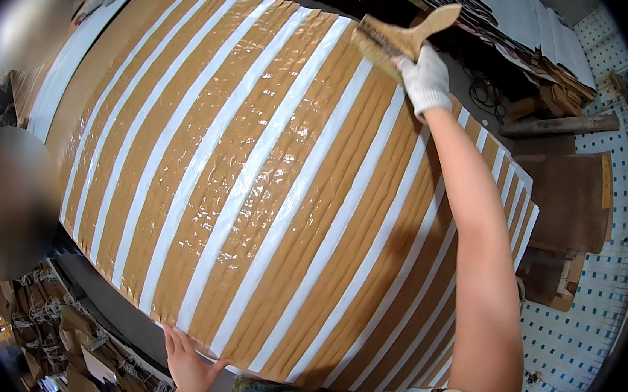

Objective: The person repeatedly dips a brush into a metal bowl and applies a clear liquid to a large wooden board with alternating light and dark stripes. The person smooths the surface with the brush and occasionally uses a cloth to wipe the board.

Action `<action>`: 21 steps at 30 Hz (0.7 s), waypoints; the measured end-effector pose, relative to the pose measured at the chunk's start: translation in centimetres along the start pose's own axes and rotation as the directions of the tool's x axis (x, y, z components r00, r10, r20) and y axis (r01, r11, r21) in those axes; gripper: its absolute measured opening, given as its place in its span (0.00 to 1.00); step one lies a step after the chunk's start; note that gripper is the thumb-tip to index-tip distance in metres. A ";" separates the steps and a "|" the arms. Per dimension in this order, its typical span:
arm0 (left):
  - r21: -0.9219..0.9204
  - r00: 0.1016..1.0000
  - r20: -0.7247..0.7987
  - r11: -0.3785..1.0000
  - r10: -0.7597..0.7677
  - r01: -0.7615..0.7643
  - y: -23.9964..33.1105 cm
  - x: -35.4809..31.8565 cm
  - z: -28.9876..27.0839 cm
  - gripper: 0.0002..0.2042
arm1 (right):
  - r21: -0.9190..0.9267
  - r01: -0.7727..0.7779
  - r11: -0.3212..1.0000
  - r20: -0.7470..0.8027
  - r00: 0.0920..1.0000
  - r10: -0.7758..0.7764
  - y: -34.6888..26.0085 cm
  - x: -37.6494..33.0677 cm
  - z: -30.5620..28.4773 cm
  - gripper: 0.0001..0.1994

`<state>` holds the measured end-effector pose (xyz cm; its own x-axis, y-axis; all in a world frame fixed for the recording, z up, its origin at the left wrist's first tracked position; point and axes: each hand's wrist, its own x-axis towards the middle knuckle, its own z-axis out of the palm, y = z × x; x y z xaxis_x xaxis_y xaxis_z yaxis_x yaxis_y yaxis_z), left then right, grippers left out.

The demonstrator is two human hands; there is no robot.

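Bare left hand point(188, 365) flat, fingers spread

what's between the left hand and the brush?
Head view: only the spread of overlapped brown paper sheets with white strips, glossy wet on the left part. Left hand presses its near edge; gloved right hand holds the brush at the far edge.

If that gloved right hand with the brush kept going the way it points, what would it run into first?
Probably the stack of flat cardboard sheets beyond the table's far edge. The right hand points its wooden brush up and away over the striped brown paper sheets; depth is hard to judge.
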<state>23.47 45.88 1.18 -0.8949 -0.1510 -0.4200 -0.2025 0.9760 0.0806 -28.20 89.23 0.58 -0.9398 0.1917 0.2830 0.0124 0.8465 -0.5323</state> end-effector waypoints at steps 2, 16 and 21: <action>0.033 1.000 -0.004 0.999 0.030 -0.030 0.1 0.5 -0.3 0.64 | -0.070 -0.133 0.989 -0.086 0.988 0.127 -1.2 2.3 -0.2 0.25; 0.152 0.994 -0.009 0.983 0.109 -0.107 -0.6 0.8 1.5 0.65 | 0.096 -0.232 0.968 0.256 0.946 0.202 -14.4 -1.4 4.9 0.26; 0.151 0.998 -0.029 0.987 0.064 -0.059 0.1 0.1 0.3 0.64 | 0.280 -0.416 0.865 0.183 0.908 0.377 -5.1 -4.8 -2.8 0.27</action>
<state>23.45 46.00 0.87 -0.9171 -0.0926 -0.3878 -0.0868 0.9957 -0.0326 -22.80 85.36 4.20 -0.9111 0.4023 -0.0898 0.3056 0.5133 -0.8019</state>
